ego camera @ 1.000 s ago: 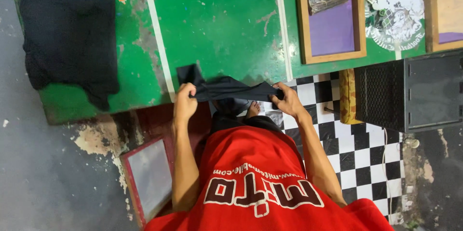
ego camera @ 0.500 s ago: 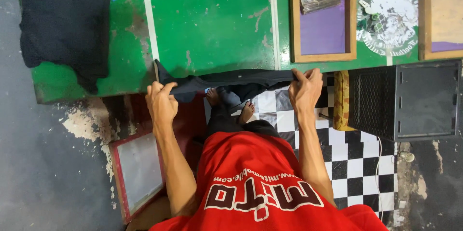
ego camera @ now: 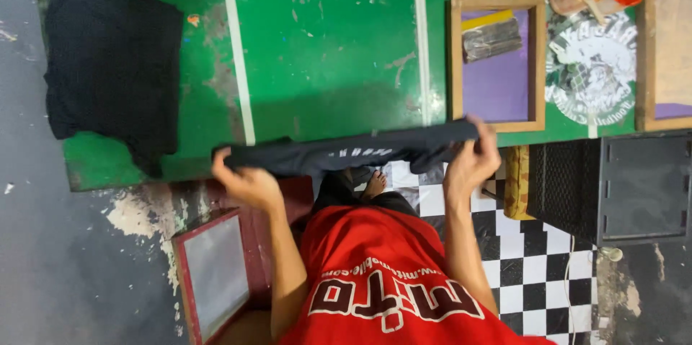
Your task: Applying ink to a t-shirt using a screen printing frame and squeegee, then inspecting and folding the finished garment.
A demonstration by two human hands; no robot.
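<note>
Hands pinch opposite ends of a dark shirt, left hand and right hand pulling it taut along the near edge of the green table, apparently to straighten it, black pile at far left.

The right hand's fingertips hide behind the stretched black garment; the wooden frame is cut off at right
</note>
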